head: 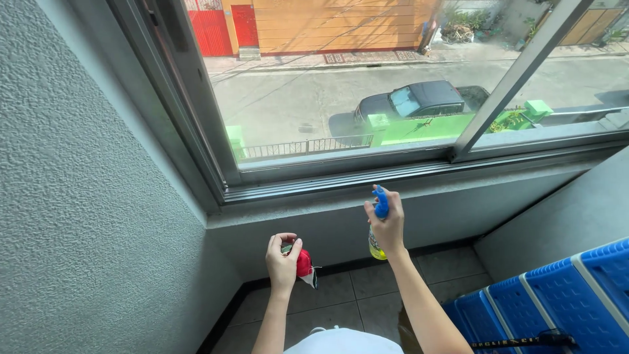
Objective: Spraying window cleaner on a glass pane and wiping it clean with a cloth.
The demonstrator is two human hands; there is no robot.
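My right hand (389, 226) grips a spray bottle (378, 229) with a blue trigger head and yellow liquid, held upright just below the window sill (327, 203). My left hand (282, 259) is closed on a bunched red, white and dark cloth (305, 265), lower and to the left of the bottle. Both hands are raised in front of the grey wall under a large sliding glass window (341, 85). The bottle's nozzle points toward the glass.
A rough grey wall (78, 196) stands close on the left. Blue plastic crates (550, 295) sit at the lower right. Grey floor tiles (354, 295) lie below. Through the glass, a street with a dark car (419, 101) and a green wall are far below.
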